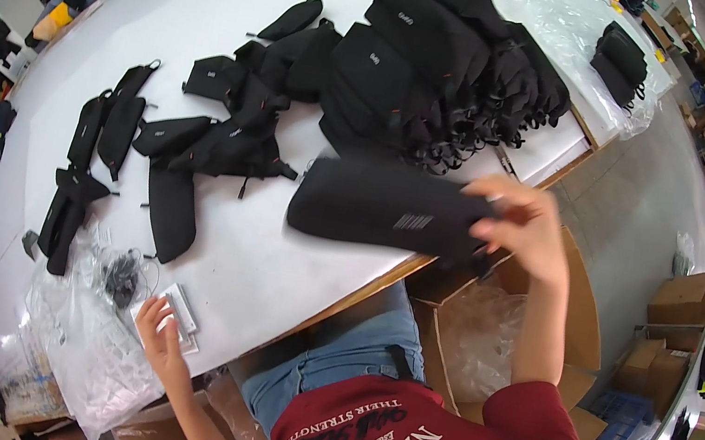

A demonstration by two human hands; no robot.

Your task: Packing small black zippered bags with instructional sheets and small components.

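My right hand (522, 223) grips one end of a long black fabric pouch (375, 200) with a small pale print. The pouch is held out over the table's near edge, slightly blurred by motion. My left hand (160, 339) has its fingers apart beside a small stack of white cards (183, 315), and I see nothing held in it. Next to it lie clear plastic bags (90, 343) and a tangle of thin dark cords (124, 276). Beyond the held pouch rises a large pile of black pouches (440, 47) with loops hanging off their ends.
More black pouches (216, 139) lie scattered over the white table (240, 266). A small black stack (620, 65) sits on plastic sheeting at the far right. An open cardboard box (579, 298) lined with plastic stands beside me, below the table's wooden edge.
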